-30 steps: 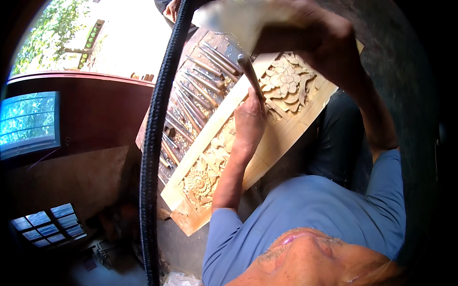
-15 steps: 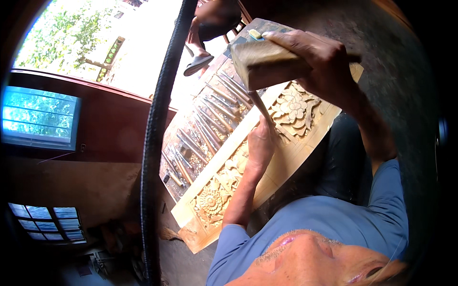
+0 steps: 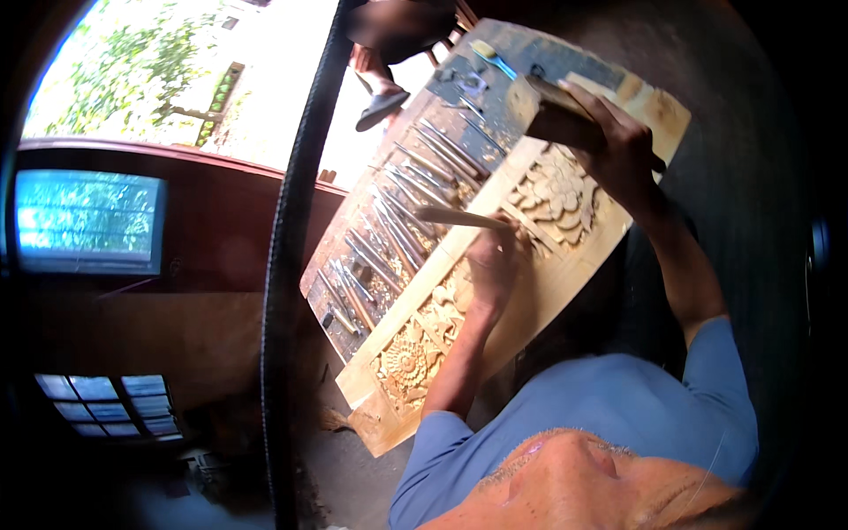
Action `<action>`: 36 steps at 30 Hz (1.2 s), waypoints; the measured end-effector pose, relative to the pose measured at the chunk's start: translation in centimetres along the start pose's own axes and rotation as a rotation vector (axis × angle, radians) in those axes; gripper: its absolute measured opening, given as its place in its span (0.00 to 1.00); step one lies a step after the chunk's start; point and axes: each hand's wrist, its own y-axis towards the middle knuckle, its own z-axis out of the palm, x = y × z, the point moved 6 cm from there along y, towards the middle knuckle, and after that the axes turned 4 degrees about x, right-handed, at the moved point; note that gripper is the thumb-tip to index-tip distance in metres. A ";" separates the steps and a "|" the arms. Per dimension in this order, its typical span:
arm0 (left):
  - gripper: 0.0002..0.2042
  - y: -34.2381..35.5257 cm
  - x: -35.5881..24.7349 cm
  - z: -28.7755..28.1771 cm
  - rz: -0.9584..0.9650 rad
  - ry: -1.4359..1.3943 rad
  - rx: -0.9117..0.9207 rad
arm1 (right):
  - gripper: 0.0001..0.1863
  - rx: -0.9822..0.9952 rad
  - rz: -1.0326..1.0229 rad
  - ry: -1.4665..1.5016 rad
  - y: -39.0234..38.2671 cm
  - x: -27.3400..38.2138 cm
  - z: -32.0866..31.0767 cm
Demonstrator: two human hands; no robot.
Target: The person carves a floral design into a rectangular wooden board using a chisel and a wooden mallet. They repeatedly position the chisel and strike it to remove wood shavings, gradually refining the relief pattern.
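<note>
My left hand (image 3: 493, 265) is closed around a carving chisel (image 3: 459, 217) over the middle of a long, pale wooden panel (image 3: 539, 300). The chisel's handle leans out to the left, and its blade end is hidden by my fingers. In my right hand (image 3: 625, 150) is a wooden mallet (image 3: 565, 124), gripped by its handle and raised above the panel's far part. The mallet head is apart from the chisel. Below the mallet a carved flower (image 3: 556, 194) stands in relief. A round carved blossom (image 3: 406, 364) fills the panel's near left end, with wood chips around it.
Several chisels (image 3: 389, 234) lie in a row on the worktable (image 3: 521, 44), left of the panel, among shavings. A blue brush (image 3: 495, 60) with pale bristles lies at the far end. Beyond the table's left edge is another person's foot in a dark slipper (image 3: 382, 110).
The chisel has tipped from steep to leaning left in my left hand. The mallet has moved right, away from the chisel's handle. The whole view has shifted slightly.
</note>
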 end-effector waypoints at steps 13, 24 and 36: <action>0.07 -0.3 1.2 -0.8 -0.271 -0.245 -0.108 | 0.32 -0.006 -0.074 0.043 -0.8 0.0 1.2; 0.08 -0.4 -0.3 -0.3 -0.056 0.201 0.024 | 0.37 0.093 -0.002 0.064 -1.6 -0.6 1.4; 0.06 -0.4 0.7 0.0 -0.029 0.218 0.054 | 0.39 0.102 -0.058 0.021 -1.5 0.1 1.8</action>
